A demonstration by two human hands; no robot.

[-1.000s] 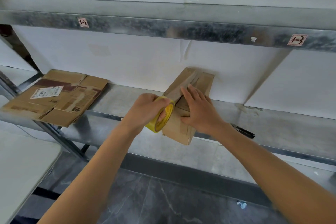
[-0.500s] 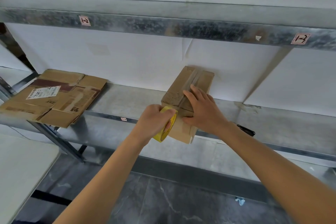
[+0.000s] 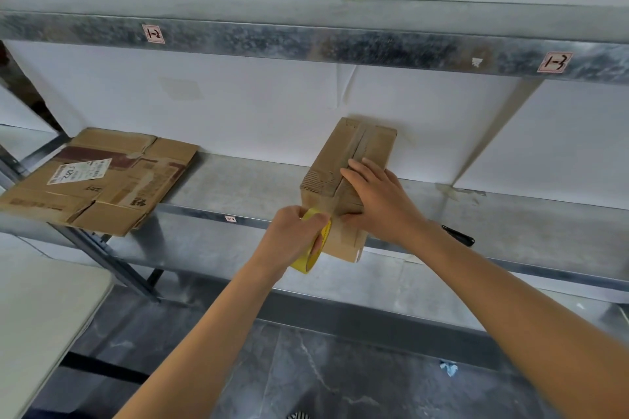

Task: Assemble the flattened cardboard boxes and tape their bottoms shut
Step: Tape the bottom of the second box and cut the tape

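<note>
the small brown cardboard box (image 3: 371,146) lies on the grey metal shelf (image 3: 238,187), its near end over the front edge, bare shelf on both sides. our right hand (image 3: 377,201) presses flat on its top, fingers straight; our left hand (image 3: 292,235) curls around the yellow tape roll (image 3: 311,257) at the near end.
</note>
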